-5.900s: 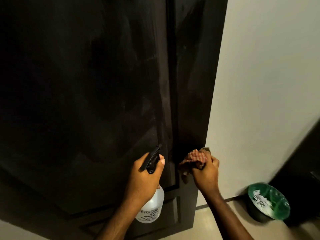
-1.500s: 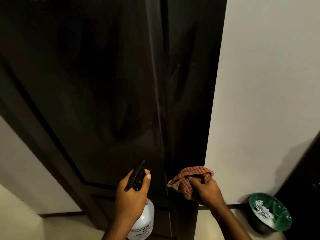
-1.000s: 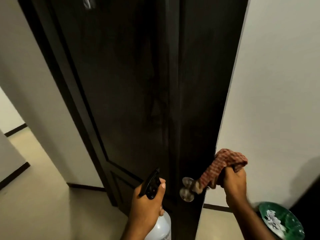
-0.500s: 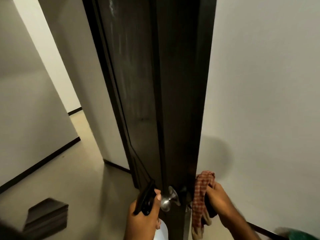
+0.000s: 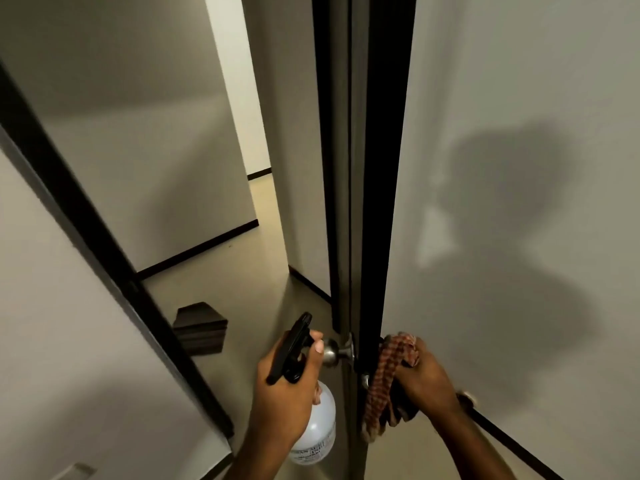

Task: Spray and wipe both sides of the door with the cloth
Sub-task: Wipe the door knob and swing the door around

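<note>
The dark door [image 5: 367, 168] stands swung open, seen edge-on in the middle of the head view. My left hand [image 5: 287, 393] grips a white spray bottle [image 5: 317, 434] by its black trigger head, just left of the silver knob [image 5: 334, 353]. My right hand [image 5: 422, 379] holds the red checked cloth [image 5: 388, 372] and sits at the handle on the door's right side; that handle is hidden by the cloth and hand.
A dark door frame [image 5: 104, 258] runs diagonally at the left. Through the doorway lies a beige hallway floor [image 5: 249, 282] with a dark stack [image 5: 201, 329] on it. A pale wall [image 5: 519, 168] with my shadow fills the right side.
The door has swung from facing me to edge-on, revealing the hallway. My right hand with the cloth stays at the handle; the green bin has left the view.
</note>
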Demonstrator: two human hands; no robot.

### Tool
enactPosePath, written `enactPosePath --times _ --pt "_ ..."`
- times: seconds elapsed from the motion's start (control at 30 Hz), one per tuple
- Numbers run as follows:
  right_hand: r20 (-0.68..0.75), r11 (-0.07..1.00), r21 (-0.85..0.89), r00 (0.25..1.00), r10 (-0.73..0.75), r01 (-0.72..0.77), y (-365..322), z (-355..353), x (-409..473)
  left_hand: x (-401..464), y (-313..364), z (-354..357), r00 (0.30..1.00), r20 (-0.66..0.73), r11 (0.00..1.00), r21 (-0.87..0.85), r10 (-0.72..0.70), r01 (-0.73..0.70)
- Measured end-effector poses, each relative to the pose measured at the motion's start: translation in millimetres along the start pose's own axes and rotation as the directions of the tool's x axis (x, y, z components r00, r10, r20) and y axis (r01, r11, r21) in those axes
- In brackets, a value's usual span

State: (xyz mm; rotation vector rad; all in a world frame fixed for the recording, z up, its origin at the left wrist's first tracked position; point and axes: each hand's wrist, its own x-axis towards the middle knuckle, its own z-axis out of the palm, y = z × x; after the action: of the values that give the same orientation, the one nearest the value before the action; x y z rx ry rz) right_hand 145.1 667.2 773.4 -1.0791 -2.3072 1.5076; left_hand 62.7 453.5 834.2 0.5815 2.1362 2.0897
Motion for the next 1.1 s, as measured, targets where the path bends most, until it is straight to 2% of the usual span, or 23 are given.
enactPosePath --times 0.1,0.23,0.4,0.5,0.63,0.87,1.1 --pt "0.052 0.999 -0.050 0.999 -0.012 0.015 0 9 11 0 2 -10 1.000 -0.019 1.000 -0.023 0.012 -0.012" --pt "0.101 0.988 -0.105 0.990 -0.103 0.113 -17 31 14 9 1 -27 0.999 -0.042 1.000 -0.012 0.022 -0.022" --pt "0.146 0.973 -0.149 0.978 -0.152 0.174 -27 80 10 18 3 -47 0.992 -0.079 0.995 0.024 0.096 -0.094" --pt "0.127 0.933 -0.289 0.975 -0.183 0.213 -35 108 14 25 3 -61 0.981 -0.139 0.990 0.058 0.132 -0.125" --pt "0.116 0.827 -0.502 0.967 -0.226 0.254 -58 142 18 33 5 -85 0.954 -0.238 0.979 0.134 0.182 -0.153" --pt "0.220 0.755 -0.533 0.924 -0.313 0.383 -93 204 25 55 -5 -142 0.929 -0.327 0.968 0.232 0.170 -0.095" --pt "0.277 0.719 -0.537 0.898 -0.342 0.440 -132 265 32 72 -19 -195 0.912 -0.392 0.972 0.234 0.117 -0.024"
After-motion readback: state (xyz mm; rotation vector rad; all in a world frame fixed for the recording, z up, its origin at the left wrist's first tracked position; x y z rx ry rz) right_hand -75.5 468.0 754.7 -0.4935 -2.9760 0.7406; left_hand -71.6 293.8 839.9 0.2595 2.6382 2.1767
